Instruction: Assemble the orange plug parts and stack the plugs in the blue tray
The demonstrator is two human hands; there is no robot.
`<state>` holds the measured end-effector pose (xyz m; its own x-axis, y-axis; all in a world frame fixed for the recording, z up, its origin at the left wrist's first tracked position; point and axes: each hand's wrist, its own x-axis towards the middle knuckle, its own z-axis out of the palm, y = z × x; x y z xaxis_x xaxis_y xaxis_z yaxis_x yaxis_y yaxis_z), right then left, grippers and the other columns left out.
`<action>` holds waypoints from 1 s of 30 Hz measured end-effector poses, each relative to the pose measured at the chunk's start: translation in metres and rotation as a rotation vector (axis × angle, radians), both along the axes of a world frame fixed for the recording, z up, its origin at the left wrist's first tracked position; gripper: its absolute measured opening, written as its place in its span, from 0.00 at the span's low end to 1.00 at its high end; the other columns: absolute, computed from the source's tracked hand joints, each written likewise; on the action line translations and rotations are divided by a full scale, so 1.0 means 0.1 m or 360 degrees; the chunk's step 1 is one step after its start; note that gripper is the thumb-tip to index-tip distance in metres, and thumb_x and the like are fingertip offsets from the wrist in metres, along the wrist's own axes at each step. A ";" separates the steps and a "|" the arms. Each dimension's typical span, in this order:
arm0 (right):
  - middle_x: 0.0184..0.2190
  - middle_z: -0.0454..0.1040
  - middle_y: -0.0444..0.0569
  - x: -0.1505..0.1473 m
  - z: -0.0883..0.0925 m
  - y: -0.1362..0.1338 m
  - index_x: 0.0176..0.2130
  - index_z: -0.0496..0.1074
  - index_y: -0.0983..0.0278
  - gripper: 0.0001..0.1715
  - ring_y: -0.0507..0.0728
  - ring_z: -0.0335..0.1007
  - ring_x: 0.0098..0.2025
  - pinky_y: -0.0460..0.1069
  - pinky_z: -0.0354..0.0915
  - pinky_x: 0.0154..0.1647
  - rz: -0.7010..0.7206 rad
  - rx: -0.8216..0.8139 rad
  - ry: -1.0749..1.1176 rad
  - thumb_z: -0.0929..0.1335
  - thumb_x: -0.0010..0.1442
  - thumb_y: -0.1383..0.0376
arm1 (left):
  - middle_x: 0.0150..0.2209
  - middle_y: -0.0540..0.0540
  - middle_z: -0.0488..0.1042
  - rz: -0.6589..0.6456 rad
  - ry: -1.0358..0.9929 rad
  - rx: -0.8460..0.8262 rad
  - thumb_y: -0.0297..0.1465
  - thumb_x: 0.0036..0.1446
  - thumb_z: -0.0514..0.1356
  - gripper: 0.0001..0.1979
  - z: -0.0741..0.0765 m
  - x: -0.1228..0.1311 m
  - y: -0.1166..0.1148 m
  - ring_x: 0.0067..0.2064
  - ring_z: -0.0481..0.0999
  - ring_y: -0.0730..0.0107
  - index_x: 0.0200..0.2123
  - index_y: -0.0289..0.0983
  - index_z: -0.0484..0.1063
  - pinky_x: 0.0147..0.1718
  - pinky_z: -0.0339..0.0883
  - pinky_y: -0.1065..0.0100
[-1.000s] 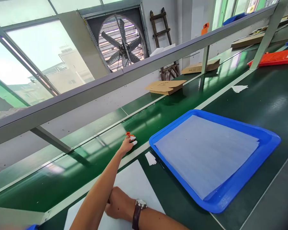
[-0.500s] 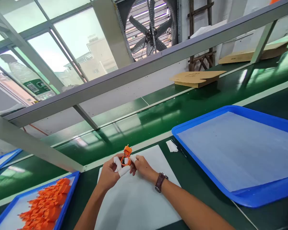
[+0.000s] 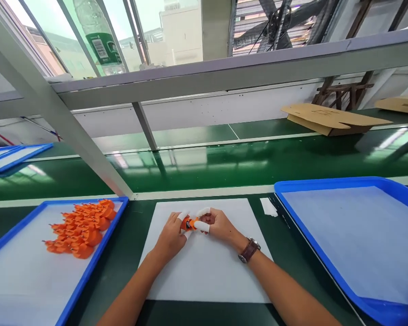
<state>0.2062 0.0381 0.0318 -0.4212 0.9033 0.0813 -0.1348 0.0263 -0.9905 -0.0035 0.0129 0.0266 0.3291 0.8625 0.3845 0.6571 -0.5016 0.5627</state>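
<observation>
Above a white sheet (image 3: 204,267), a small orange plastic part (image 3: 189,223) with a dark inside sits between my two hands. My left hand (image 3: 172,235) is closed on its left side, with white covers on some fingertips. From the right, my right hand (image 3: 221,226), also with white-covered fingertips, pinches the other end of the part. The fingers hide much of its shape. A brown-strapped watch is on my right wrist.
At left, a blue-rimmed tray (image 3: 104,251) bears a pile of similar orange parts (image 3: 85,226). A blue tray (image 3: 326,253) lined with white stands at right, a white scrap (image 3: 268,207) beside it. Beyond are a metal frame (image 3: 204,86) and a cardboard box (image 3: 333,118).
The view has levelled and turned left. The orange part, earlier with one piece raised above the other, now lies lower and sideways between both hands, and my right fingers now pinch its end.
</observation>
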 end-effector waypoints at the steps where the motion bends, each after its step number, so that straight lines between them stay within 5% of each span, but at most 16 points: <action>1: 0.30 0.74 0.45 0.00 -0.01 0.00 0.42 0.73 0.64 0.18 0.53 0.70 0.30 0.49 0.68 0.33 0.0003 0.0071 -0.0022 0.75 0.54 0.60 | 0.50 0.41 0.73 0.0001 -0.0020 -0.0007 0.26 0.58 0.59 0.23 0.00 -0.01 0.00 0.47 0.72 0.57 0.58 0.44 0.67 0.34 0.71 0.63; 6: 0.45 0.73 0.51 -0.01 -0.07 -0.01 0.49 0.72 0.62 0.20 0.57 0.72 0.43 0.53 0.70 0.46 -0.0012 0.0322 -0.0076 0.71 0.56 0.65 | 0.51 0.43 0.73 0.0004 -0.0286 -0.0358 0.35 0.59 0.63 0.18 0.13 -0.02 -0.08 0.34 0.73 0.69 0.53 0.45 0.72 0.32 0.72 0.65; 10: 0.48 0.73 0.51 -0.02 -0.07 -0.02 0.52 0.71 0.61 0.21 0.58 0.71 0.47 0.53 0.70 0.48 -0.0050 0.0424 -0.0116 0.68 0.58 0.69 | 0.51 0.44 0.73 -0.0036 -0.0481 -0.0554 0.37 0.59 0.63 0.18 0.21 0.00 -0.11 0.35 0.74 0.69 0.52 0.45 0.73 0.34 0.74 0.66; 14: 0.47 0.72 0.50 -0.04 -0.03 -0.07 0.51 0.72 0.59 0.18 0.57 0.71 0.45 0.53 0.70 0.46 -0.0032 0.0515 -0.0151 0.67 0.60 0.69 | 0.50 0.45 0.74 0.0007 -0.0485 -0.0478 0.34 0.63 0.58 0.14 0.18 0.01 -0.10 0.43 0.76 0.65 0.51 0.45 0.75 0.38 0.74 0.66; 21: 0.43 0.75 0.50 -0.12 -0.13 -0.10 0.51 0.70 0.62 0.18 0.58 0.74 0.41 0.54 0.73 0.41 -0.0241 0.0167 -0.0253 0.69 0.60 0.67 | 0.52 0.45 0.71 -0.0019 -0.0327 -0.0178 0.28 0.63 0.57 0.18 0.09 0.02 -0.13 0.52 0.73 0.63 0.54 0.46 0.73 0.46 0.75 0.62; 24: 0.41 0.74 0.48 -0.13 -0.10 -0.13 0.45 0.72 0.60 0.11 0.56 0.72 0.39 0.52 0.71 0.38 -0.0210 0.0350 -0.0327 0.67 0.60 0.68 | 0.51 0.46 0.71 0.0005 -0.0344 -0.0210 0.27 0.62 0.57 0.17 0.08 0.04 -0.14 0.50 0.73 0.65 0.53 0.46 0.73 0.44 0.75 0.64; 30: 0.40 0.70 0.47 -0.13 -0.02 -0.20 0.45 0.70 0.59 0.13 0.53 0.65 0.32 0.50 0.67 0.33 -0.0148 0.0753 -0.0451 0.66 0.60 0.71 | 0.50 0.47 0.71 0.0086 -0.0409 -0.0295 0.26 0.61 0.57 0.16 0.08 0.02 -0.13 0.43 0.74 0.68 0.50 0.46 0.74 0.37 0.75 0.67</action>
